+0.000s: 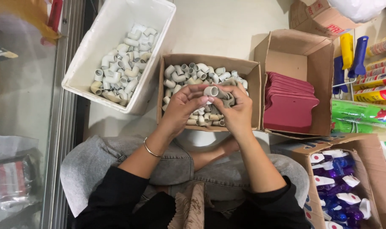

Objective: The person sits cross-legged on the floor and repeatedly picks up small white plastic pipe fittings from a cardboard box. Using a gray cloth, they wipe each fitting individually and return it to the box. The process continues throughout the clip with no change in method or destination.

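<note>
Currently — wiping step | left hand (182, 106) pinches white elbow fitting (211, 90) | right hand (235, 111) grips grey cloth (227, 101) at 3 o'clock | next — careful rotation over cardboard box (252, 72)

— What do you have up and to the left of your hands?
— A white plastic tub (85, 63) of pale elbow fittings.
— And to your right?
— An open carton (301, 51) with dark red flat pieces (288, 106), then green packets (362, 113); lower right, a box (373, 169) of spray bottles (337, 186).
</note>
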